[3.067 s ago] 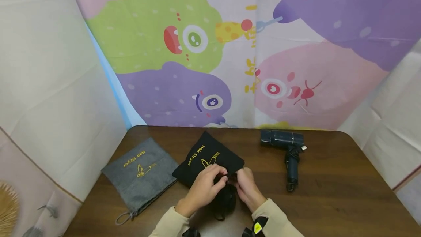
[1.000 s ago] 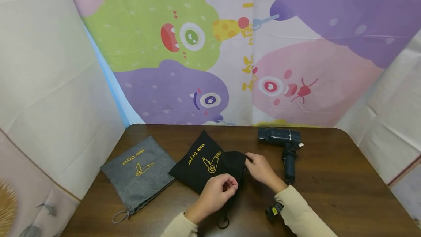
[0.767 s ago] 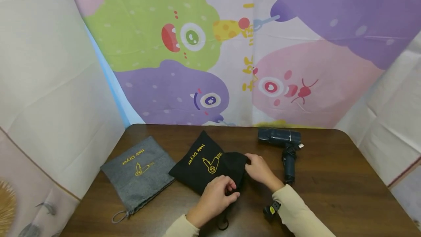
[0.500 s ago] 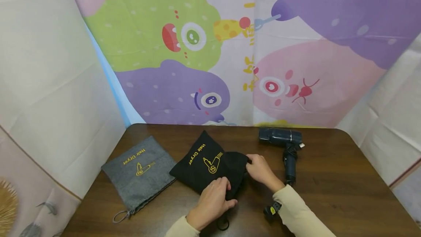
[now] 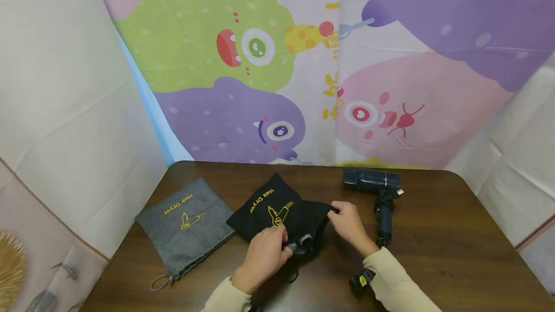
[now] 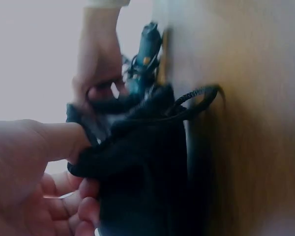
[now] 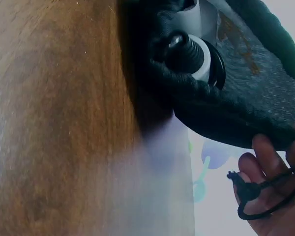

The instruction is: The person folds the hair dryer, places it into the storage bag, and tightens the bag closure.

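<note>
A black drawstring bag (image 5: 277, 208) with gold "Hair Dryer" lettering lies mid-table. My left hand (image 5: 277, 245) grips the near rim of its mouth, thumb (image 6: 54, 142) on the black cloth (image 6: 137, 167). At the mouth's right corner my right hand (image 5: 340, 212) pinches the rim, and its fingers (image 7: 270, 162) hold the black drawstring (image 7: 255, 194). The mouth is spread, and a white and black round-ended item (image 7: 191, 54) shows inside it (image 5: 300, 242). A dark blue hair dryer (image 5: 372, 181) lies just right of my right hand.
A grey bag (image 5: 186, 220) with the same gold print lies at the left, its cord loop (image 5: 160, 283) near the front edge. The hair dryer's handle and bundled cord (image 5: 383, 223) point toward me. A cartoon cloth backdrop (image 5: 277, 61) stands behind the brown table (image 5: 455, 254).
My hands went from close together at the bag's mouth to apart. The right hand moved to the right corner, the mouth spread wider, and the item inside came into sight.
</note>
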Motion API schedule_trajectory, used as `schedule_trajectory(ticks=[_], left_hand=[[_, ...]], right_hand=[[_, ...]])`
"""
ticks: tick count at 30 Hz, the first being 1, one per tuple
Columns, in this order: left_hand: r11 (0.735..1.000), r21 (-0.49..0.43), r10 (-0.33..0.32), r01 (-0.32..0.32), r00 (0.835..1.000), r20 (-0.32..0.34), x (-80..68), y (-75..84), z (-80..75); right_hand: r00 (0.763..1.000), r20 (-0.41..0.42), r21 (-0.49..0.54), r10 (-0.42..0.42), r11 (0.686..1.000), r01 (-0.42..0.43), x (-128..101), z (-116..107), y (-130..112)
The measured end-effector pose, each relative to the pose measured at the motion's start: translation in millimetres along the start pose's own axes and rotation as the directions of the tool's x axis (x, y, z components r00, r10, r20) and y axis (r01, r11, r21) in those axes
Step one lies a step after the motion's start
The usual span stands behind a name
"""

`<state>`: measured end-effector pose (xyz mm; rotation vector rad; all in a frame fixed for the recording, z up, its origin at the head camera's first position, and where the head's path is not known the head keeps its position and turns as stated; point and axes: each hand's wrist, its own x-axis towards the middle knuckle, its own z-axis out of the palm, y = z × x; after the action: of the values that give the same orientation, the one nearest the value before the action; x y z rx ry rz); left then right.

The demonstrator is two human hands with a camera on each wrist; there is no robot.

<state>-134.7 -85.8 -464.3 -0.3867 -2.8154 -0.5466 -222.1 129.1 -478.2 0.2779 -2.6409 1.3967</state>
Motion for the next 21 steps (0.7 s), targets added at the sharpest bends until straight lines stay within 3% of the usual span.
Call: schedule_trajectory(ticks=[3, 6, 13, 16, 21], left_hand=[[0.998, 0.009, -0.059, 0.06, 0.998, -0.03, 0.8, -6.8, -7.6], [0.994, 0.035, -0.108, 0.108, 0.994, -0.007, -0.1, -7.8, -12.0], [0.997, 0.031, -0.073, 0.069, 0.985, 0.156, -4.6, 0.0, -11.0], [0.996, 0.083, -0.054, 0.032, 0.961, 0.271, -6.6, 6.1, -7.2], [0.987, 0.161, -0.061, -0.011, 0.898, 0.435, -10.7, 16.2, -0.1]], right_hand=[[0.999, 0.026, 0.026, 0.046, 0.999, -0.047, -1, -2, -2], [0.992, 0.094, 0.092, 0.078, 0.992, -0.087, -3, -2, -7], [0.979, 0.185, 0.156, 0.091, 0.98, -0.12, -5, 0, -14], [0.98, 0.187, 0.149, 0.07, 0.984, -0.099, -6, 0, -15], [0.973, 0.227, 0.159, 0.046, 0.984, -0.083, -7, 1, -13]])
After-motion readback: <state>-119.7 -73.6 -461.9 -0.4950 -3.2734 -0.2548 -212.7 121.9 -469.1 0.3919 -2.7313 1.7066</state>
